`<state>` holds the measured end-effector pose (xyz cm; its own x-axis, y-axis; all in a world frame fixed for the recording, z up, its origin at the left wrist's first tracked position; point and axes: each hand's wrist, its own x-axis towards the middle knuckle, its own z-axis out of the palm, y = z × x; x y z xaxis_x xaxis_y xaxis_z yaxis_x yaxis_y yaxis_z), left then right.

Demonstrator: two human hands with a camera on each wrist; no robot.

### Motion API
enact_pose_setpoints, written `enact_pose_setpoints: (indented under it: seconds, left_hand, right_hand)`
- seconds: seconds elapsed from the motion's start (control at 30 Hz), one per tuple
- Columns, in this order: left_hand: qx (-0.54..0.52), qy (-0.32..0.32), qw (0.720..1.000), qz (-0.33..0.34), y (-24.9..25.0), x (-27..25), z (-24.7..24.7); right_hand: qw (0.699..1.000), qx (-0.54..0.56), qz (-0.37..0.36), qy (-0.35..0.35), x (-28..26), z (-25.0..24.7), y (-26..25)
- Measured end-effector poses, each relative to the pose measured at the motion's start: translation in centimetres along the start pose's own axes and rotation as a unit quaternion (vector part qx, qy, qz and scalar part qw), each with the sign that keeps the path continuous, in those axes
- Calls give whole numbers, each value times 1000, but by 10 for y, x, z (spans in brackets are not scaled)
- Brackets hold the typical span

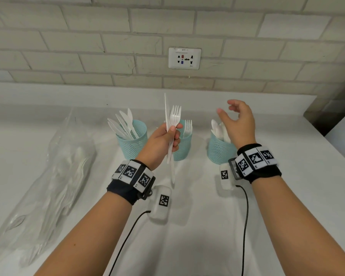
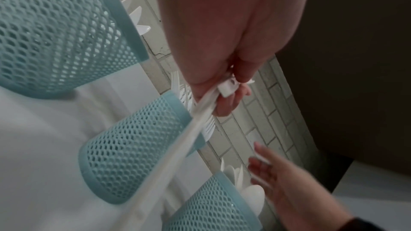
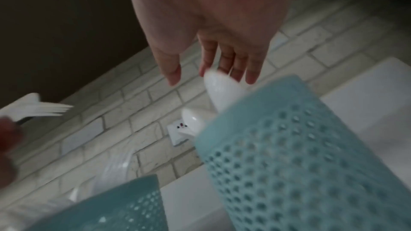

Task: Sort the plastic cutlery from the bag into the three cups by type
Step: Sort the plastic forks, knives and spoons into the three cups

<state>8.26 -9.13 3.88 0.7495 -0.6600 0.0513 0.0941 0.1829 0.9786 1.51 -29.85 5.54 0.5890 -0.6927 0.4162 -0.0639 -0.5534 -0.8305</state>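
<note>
Three teal mesh cups stand in a row on the white counter. The left cup holds several knives, the middle cup forks, the right cup spoons. My left hand grips a white fork and a white knife upright in front of the middle cup; their handles cross the left wrist view. My right hand hovers over the right cup with fingers spread and holds nothing. A clear plastic bag with more cutlery lies at the left.
A tiled wall with a socket plate rises behind the counter. The counter's right edge drops off past the right cup. Cables trail from both wrist units across the counter toward me.
</note>
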Motion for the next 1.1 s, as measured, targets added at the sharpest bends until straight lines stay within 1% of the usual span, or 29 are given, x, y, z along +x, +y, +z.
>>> enact_pose_setpoints:
  seconds: [0.07,0.13,0.2,0.3,0.43,0.5,0.53,0.7,0.77,0.83,0.87,0.93,1.03,1.1]
  left_hand:
    - [12,-7,1000,-2,0,-1,4]
    - [25,-11,1000,-2,0,-2,8]
    - [36,-6,999,-1,1,-2,10]
    - [40,4,999,6,3,-3,8]
    - [35,-2,999,15,5,-6,1]
    - [41,-5,999,20,5,-7,-1]
    - [47,2,999,22,6,-7,-3]
    - [82,81,992,53,13,-5,-31]
    - [81,114,987,74,24,-3,-47]
    - [57,134,984,107,43,1,-60]
    - [49,141,981,128,55,4,-65]
    - [41,157,970,179,78,9,-74]
    - [62,203,944,251,106,17,-81]
    - [87,222,930,281,111,25,-85]
  right_hand:
    - [997,28,-73,-17,-4,4,-21]
    - [992,58,-91,-72,-11,11,-46]
    - [985,90,-70,-133,-17,20,-65]
    - [970,131,-3,-203,-25,34,-76]
    - [951,205,59,-226,-33,42,-80]
    - [944,237,63,-220,-32,42,-85]
    - [946,246,57,-204,-30,42,-87]
    - [953,298,-9,-60,-10,35,-96]
    - [960,276,-44,-25,-9,38,-92]
    - [977,201,-71,-16,-12,47,-83]
    - [985,148,-78,-31,-14,53,-78]
    - [991,39,-77,-98,-20,63,-66]
    - [972,-91,-68,-206,-27,75,-49]
    - [962,-132,-76,-227,-30,79,-42]
